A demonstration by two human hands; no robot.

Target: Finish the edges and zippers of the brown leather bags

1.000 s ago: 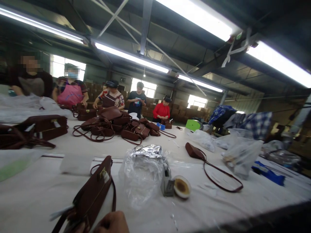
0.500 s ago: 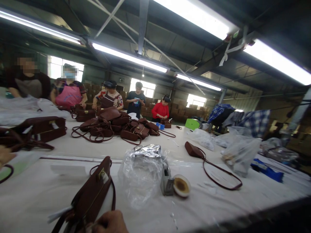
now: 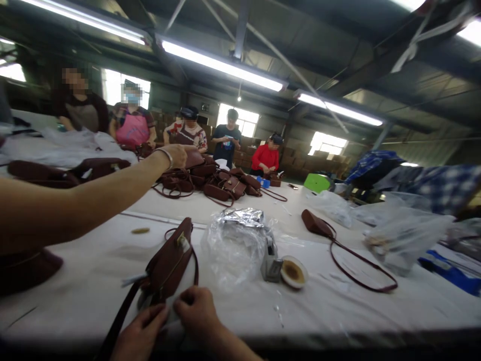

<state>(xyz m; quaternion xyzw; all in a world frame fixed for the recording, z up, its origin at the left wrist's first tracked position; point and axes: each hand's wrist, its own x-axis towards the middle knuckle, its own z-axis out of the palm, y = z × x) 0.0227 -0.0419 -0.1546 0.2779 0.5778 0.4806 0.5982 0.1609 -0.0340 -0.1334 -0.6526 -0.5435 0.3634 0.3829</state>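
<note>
A dark brown leather handbag [image 3: 171, 263] stands tilted on the white table in front of me, a gold clasp with a pale wrap on its face. Its strap runs down at the near left, and a white tag [image 3: 133, 281] sticks out beside it. My left hand [image 3: 139, 333] is closed at the bag's near end, fingertips pinched on it. Just right of that, my right hand [image 3: 199, 311] is closed in a pinch close to the bag; what its fingers hold, if anything, is too small to make out.
A co-worker's arm [image 3: 93, 203] reaches across from the left to a pile of brown bags [image 3: 225, 183]. Clear plastic [image 3: 229, 250], a tape dispenser [image 3: 271, 263] and a round dish [image 3: 293, 273] stand right of my bag. Another bag [image 3: 315, 223] lies farther right.
My view has turned left, so things sit farther right. Both my hands now show at the bag's near end, where one showed before. The co-worker's arm has stretched out to the pile.
</note>
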